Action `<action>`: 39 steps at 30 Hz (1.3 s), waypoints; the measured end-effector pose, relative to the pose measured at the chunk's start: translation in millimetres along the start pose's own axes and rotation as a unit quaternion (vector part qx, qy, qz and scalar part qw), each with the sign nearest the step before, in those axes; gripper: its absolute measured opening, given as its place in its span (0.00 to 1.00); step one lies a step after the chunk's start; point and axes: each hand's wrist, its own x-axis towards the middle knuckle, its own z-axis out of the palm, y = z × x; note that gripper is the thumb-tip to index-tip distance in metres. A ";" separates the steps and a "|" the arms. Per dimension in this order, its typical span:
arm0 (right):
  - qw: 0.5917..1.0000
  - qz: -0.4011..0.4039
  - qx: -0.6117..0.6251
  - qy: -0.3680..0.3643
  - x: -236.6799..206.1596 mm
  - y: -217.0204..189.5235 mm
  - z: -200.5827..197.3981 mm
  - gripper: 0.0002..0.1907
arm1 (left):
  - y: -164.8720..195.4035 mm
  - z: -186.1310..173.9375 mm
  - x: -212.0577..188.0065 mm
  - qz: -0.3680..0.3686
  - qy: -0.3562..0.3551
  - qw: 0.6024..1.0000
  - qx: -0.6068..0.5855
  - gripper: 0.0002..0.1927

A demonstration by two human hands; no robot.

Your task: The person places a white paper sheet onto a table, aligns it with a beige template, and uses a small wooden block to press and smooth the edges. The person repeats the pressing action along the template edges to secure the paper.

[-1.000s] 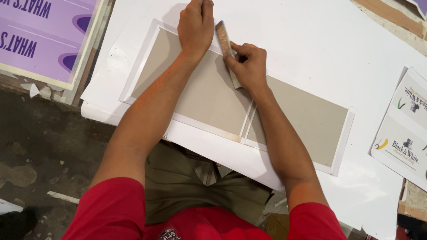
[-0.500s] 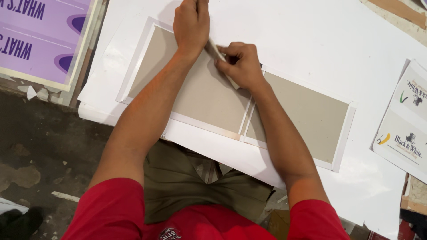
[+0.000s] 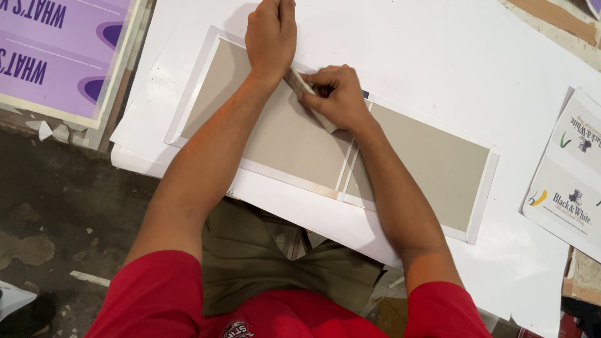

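Far left, purple printed poster [image 3: 53,53] lying flat at the bench edge, white paper scraps [image 3: 53,131] just beside its lower border, dark stained floor [image 3: 56,219] below. Moving in, big white sheet [image 3: 451,56] spread across the work surface, and on it two grey boards side by side, each framed by a white paper margin: left grey board [image 3: 275,141], right grey board [image 3: 432,166], a narrow gap between them. Now the left hand [image 3: 270,34], closed into a loose fist, pressed knuckles-up on the top edge of the left board, forearm crossing that board diagonally; nothing visibly gripped inside it, though fingers curled under so cannot tell for sure. Right beside it, touching distance, the right hand [image 3: 338,94], fingers wrapped tight around a slim pale flat tool [image 3: 300,84], the tool angled up-left toward the left wrist, its other end poking out beneath the palm over the left board near the gap. Right forearm slanting down across the right board's corner. Red sleeves and olive trousers at the bottom. Far right, printed paper sheets [image 3: 573,181] stacked flat, overlapping the white sheet's edge.
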 end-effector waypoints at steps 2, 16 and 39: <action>1.000 -0.013 0.016 -0.022 0.1 1.1 -1.3 0.16 | 0.7 -0.3 0.1 0.006 0.000 1.000 0.007 0.17; 0.999 0.018 0.038 -0.023 0.1 0.7 -4.6 0.16 | 0.3 -0.8 -2.2 0.022 -0.007 1.000 -0.006 0.18; 0.998 0.034 0.047 -0.031 -0.7 0.6 -4.8 0.17 | -5.1 3.6 -1.3 0.056 0.001 0.998 0.002 0.21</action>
